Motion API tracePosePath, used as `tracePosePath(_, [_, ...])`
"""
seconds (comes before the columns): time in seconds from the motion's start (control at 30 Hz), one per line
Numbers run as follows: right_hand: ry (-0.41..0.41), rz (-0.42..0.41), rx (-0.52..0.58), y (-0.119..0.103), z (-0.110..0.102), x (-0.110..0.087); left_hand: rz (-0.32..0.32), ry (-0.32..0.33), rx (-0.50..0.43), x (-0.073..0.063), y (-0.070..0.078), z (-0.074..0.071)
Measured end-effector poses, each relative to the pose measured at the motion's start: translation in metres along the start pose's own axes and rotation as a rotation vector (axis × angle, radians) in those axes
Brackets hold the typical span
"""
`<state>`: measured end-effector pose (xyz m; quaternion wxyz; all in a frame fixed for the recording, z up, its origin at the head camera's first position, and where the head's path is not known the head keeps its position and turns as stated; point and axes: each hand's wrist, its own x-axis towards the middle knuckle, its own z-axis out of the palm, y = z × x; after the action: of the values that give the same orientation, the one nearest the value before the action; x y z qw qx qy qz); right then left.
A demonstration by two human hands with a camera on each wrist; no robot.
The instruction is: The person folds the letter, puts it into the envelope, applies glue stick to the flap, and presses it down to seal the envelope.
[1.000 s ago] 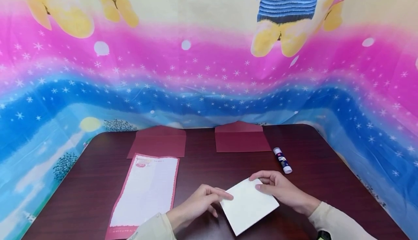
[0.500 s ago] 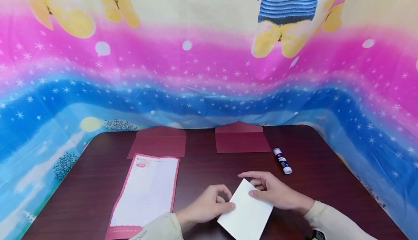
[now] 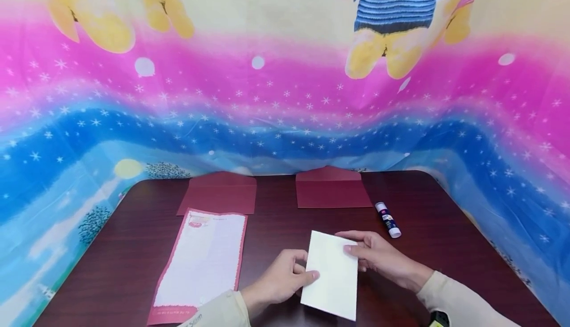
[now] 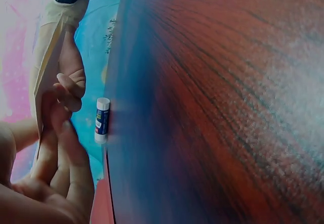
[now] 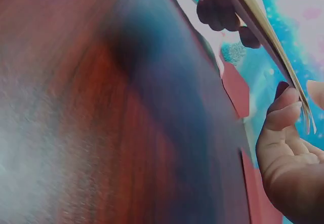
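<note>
A white folded paper [image 3: 331, 287] is held above the near side of the table in the head view. My left hand [image 3: 280, 277] pinches its left edge, thumb on the front and curled fingers behind. At the upper right edge my right hand [image 3: 387, 257] grips it too, its thumb over the front face. Seen edge-on in the right wrist view, the paper [image 5: 268, 41] has layers that part slightly at one end. In the left wrist view the fingers of both hands lie behind the paper [image 4: 46, 77].
A glue stick [image 3: 388, 219] lies beyond my right hand. Two dark red envelopes [image 3: 222, 199] with raised flaps lie along the far edge. A red-bordered letter sheet [image 3: 205, 262] lies at the left of the dark wooden table [image 3: 107, 262]. A printed cloth [image 3: 285, 94] hangs behind.
The paper has turned in my hands from a slanted position to nearly upright. My left hand has shifted from a straight index finger on the front to a thumb grip.
</note>
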<state>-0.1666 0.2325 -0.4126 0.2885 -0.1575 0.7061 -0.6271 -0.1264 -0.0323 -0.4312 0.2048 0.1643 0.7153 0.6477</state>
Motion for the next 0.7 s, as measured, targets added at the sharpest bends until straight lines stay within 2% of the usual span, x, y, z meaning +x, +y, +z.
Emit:
tracePosePath(0.13, [-0.014,0.022,0.098,0.005,0.001,-0.001,0.001,0.086,0.028,0.003,-0.001,-0.001])
tracePosePath(0.23, [-0.038,0.034,0.123,0.009,0.004,-0.001,0.001,0.114,0.035,0.005,-0.001,0.000])
tracePosePath(0.53, [0.009,-0.035,-0.042,0.011,0.005,-0.003,0.005,0.110,0.023,0.012,0.002,0.002])
tracePosePath(0.7, [0.046,-0.007,-0.042,0.006,-0.004,-0.007,-0.011,0.191,0.042,0.027,0.009,-0.007])
